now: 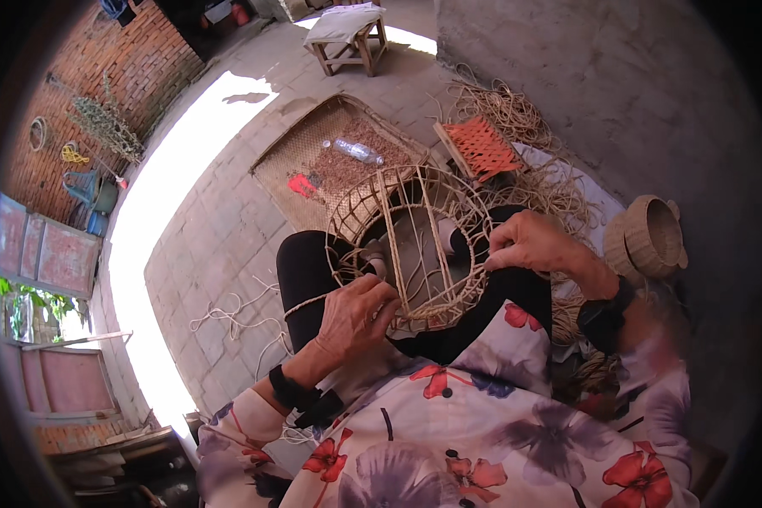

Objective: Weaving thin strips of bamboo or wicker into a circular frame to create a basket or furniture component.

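Note:
Between my knees stands a round openwork basket frame [428,286] of rods bound with straw cord, with long strips running across its opening. My left hand [356,313] is closed at its near left rim. A length of straw cord [303,305] runs out from under those fingers across my left knee. At the right side of the frame, my right hand [529,241] has thumb and forefinger pinched together beside the rim; what they hold, if anything, is too small to make out. Loose cord [237,311] trails on the paving to the left.
Beyond the frame lies a woven mat [284,140] bearing small brown pieces, a clear plastic bottle [360,152] and a red item. An orange-webbed stool [480,146] and heaped straw cord [559,199] lie right, near woven baskets [656,233]. A cloth-covered stool [345,25] stands farther off.

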`<state>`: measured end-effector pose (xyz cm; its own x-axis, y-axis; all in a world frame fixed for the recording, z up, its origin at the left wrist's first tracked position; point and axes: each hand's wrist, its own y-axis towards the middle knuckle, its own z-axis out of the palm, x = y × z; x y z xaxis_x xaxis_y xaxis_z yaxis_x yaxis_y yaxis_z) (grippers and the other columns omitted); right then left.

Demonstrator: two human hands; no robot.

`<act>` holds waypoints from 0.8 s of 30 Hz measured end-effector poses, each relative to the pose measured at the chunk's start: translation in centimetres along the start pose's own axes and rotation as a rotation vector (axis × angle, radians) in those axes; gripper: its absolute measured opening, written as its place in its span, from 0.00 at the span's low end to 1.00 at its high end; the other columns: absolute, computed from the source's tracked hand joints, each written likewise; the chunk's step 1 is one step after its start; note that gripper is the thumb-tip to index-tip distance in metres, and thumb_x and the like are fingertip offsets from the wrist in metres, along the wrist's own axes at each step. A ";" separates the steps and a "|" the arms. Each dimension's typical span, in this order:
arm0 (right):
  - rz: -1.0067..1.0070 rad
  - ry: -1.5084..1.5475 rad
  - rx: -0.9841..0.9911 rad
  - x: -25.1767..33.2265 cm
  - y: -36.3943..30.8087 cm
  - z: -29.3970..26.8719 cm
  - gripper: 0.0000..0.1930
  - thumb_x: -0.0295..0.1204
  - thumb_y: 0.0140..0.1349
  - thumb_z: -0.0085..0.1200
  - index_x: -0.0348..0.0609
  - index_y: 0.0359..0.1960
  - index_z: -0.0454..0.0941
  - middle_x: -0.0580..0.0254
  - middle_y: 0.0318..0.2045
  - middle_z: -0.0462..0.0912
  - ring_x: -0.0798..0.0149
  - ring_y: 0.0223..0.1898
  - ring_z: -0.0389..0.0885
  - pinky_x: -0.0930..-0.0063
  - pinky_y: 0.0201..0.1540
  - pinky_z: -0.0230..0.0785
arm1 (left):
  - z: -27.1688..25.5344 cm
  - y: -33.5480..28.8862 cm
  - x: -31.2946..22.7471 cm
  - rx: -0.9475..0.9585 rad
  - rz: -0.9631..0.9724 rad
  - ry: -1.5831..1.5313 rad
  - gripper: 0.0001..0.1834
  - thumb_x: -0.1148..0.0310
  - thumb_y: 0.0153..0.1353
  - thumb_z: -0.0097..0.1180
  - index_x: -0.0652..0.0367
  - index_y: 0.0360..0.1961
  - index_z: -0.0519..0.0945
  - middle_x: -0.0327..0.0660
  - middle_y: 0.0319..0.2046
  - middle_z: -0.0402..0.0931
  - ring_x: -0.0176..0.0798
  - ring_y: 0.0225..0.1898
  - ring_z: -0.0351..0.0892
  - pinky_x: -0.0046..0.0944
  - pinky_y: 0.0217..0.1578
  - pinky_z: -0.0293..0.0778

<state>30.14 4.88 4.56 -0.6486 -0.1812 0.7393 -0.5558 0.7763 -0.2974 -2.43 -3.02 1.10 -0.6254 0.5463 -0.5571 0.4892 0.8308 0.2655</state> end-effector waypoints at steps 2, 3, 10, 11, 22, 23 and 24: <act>0.063 0.099 -0.003 -1.2 -1.4 -2.4 0.12 0.35 0.55 0.66 0.38 0.25 0.82 0.72 0.18 0.76 0.78 0.23 0.70 0.76 0.28 0.63 | 0.1 1.1 -0.3 0.028 0.043 -0.024 0.06 0.70 0.57 0.64 0.57 0.34 0.82 0.42 0.26 0.76 0.49 0.28 0.80 0.46 0.27 0.74; 0.081 0.140 -0.018 -1.8 -1.9 -3.0 0.11 0.34 0.56 0.66 0.38 0.25 0.82 0.73 0.18 0.76 0.78 0.24 0.70 0.76 0.28 0.62 | 0.4 1.6 -0.4 0.041 0.064 -0.035 0.06 0.70 0.57 0.64 0.58 0.35 0.82 0.43 0.26 0.76 0.49 0.28 0.80 0.46 0.27 0.74; -0.184 -0.136 -0.535 -1.9 -3.3 -0.8 0.11 0.33 0.60 0.64 0.37 0.29 0.81 0.72 0.20 0.78 0.76 0.25 0.75 0.75 0.29 0.66 | 3.1 3.1 -1.3 0.257 -0.008 0.017 0.06 0.68 0.59 0.62 0.58 0.35 0.83 0.45 0.28 0.81 0.51 0.30 0.83 0.47 0.30 0.77; -0.165 -0.071 -0.586 -1.3 -3.9 0.4 0.11 0.33 0.61 0.64 0.37 0.29 0.82 0.71 0.21 0.79 0.75 0.24 0.75 0.75 0.29 0.66 | 3.3 3.0 -1.3 0.264 -0.054 0.005 0.06 0.68 0.59 0.62 0.58 0.35 0.83 0.46 0.28 0.81 0.52 0.30 0.83 0.47 0.30 0.77; 0.036 1.408 -0.119 -0.7 -0.1 9.5 0.15 0.38 0.74 0.50 0.39 0.52 0.74 0.66 0.28 0.81 0.76 0.24 0.79 0.82 0.23 0.70 | 4.3 2.1 -1.9 0.108 -0.195 -0.149 0.04 0.73 0.57 0.63 0.60 0.32 0.81 0.47 0.27 0.82 0.53 0.31 0.85 0.45 0.33 0.78; 0.032 1.360 -0.155 -0.8 0.8 9.2 0.14 0.37 0.74 0.50 0.39 0.51 0.74 0.66 0.28 0.80 0.77 0.25 0.79 0.82 0.24 0.70 | 4.5 2.1 -2.1 0.098 -0.237 -0.157 0.04 0.73 0.56 0.63 0.60 0.32 0.81 0.46 0.27 0.82 0.53 0.31 0.85 0.45 0.33 0.78; -0.052 1.248 -0.162 -0.8 1.6 9.1 0.10 0.33 0.74 0.49 0.40 0.49 0.73 0.68 0.29 0.80 0.77 0.25 0.79 0.82 0.26 0.72 | 4.6 2.2 -2.1 0.096 -0.236 -0.126 0.04 0.72 0.56 0.63 0.59 0.32 0.81 0.47 0.26 0.82 0.53 0.31 0.84 0.45 0.33 0.78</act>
<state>25.04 0.78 -2.01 0.3532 0.4108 0.8405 -0.4386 0.8663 -0.2391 2.78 -2.83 -0.76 -0.6516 0.3163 -0.6894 0.3980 0.9163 0.0442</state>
